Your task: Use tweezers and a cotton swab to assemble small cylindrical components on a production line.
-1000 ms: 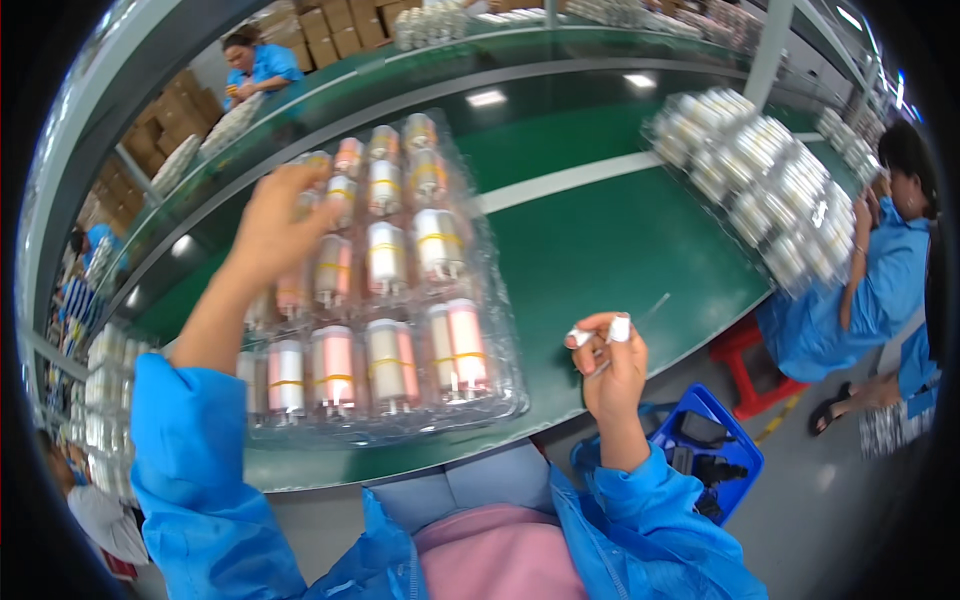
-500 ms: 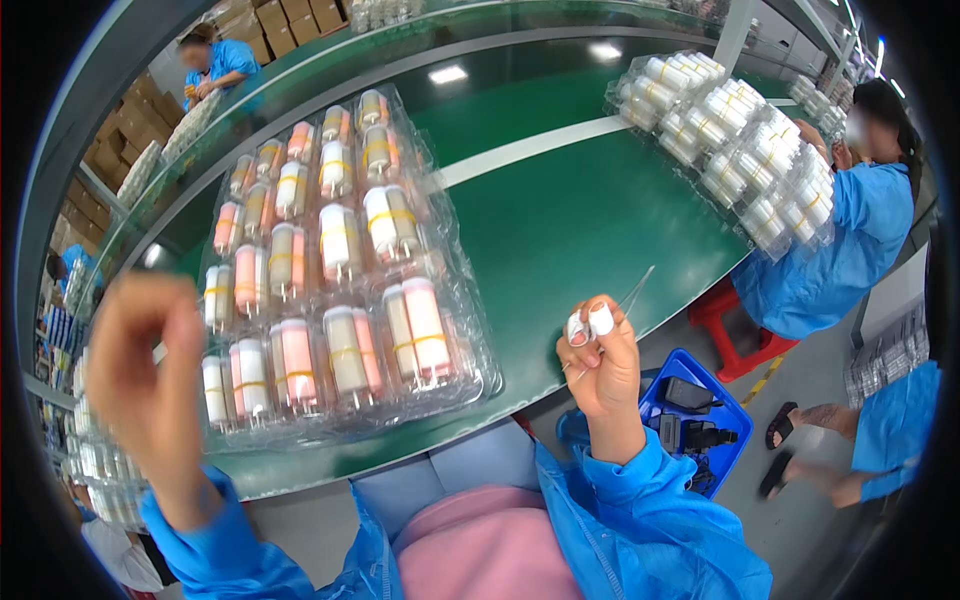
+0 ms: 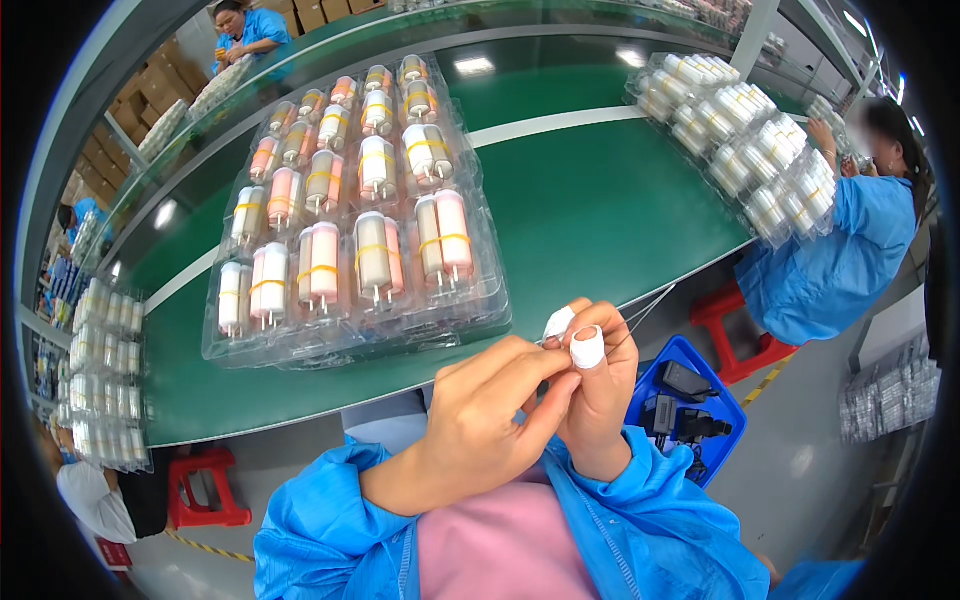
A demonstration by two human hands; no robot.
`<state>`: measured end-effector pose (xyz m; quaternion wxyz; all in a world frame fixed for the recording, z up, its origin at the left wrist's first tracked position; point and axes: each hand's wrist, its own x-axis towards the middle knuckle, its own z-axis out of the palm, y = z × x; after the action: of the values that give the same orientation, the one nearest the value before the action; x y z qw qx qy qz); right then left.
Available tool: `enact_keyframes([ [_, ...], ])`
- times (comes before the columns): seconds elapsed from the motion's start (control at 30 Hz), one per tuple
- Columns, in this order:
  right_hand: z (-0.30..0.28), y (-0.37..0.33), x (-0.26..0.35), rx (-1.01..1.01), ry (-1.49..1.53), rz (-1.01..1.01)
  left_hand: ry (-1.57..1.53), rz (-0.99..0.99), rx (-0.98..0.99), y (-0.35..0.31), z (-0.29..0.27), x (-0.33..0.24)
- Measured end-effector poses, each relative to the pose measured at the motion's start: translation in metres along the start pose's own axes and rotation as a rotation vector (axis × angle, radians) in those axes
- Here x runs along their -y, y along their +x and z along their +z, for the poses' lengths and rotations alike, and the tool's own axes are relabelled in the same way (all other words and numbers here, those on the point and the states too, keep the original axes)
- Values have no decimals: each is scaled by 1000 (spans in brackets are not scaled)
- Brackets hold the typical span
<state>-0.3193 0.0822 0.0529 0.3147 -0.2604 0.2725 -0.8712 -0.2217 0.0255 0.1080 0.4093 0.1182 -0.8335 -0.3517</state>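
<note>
The left hand [image 3: 475, 410] and the right hand [image 3: 602, 390] meet in front of the person's pink top [image 3: 490, 545], maybe so that small work can be seen up close. The left thumb and first finger come close together at their tips, right up by the right hand, but I cannot tell if they pinch something small. The right fingers are curled in around a thin pale stick [image 3: 652, 303]; it pokes out past them, up and to the right, and may be tucked there to leave the tips free. White wraps [image 3: 588, 347] sit on two right fingertips, maybe to keep the skin from getting sore. Ahead of the fingers and to the left, on the green counter [image 3: 600, 200], is a clear tray [image 3: 492, 290] full of pink, white and grey tubes [image 3: 452, 215]. Yellow bands [image 3: 445, 241] go round little bunches, I think to keep them together, and the tray's pockets likely stop them rolling. Far ahead and right of the fingers is a heap of packed white tubes [image 3: 742, 105]. Just right of the fingers, lower down, a blue bin [image 3: 738, 418] holds black things [image 3: 685, 380], which its walls seem to keep in one place
</note>
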Motion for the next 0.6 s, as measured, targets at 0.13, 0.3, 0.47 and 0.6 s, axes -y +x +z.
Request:
enact_keyframes([
  [0.13,4,-6,3,61,-14,-44,-17,-1,-32,-6,-1,-4],
  [0.3,4,-21,4,53,-27,14,-89,21,-117,-19,2,-3],
  [0.47,5,-31,0,77,55,99,75,330,-317,-29,15,-5],
  [0.6,26,-42,10,-60,-345,40,103,353,-392,-33,16,-9],
])
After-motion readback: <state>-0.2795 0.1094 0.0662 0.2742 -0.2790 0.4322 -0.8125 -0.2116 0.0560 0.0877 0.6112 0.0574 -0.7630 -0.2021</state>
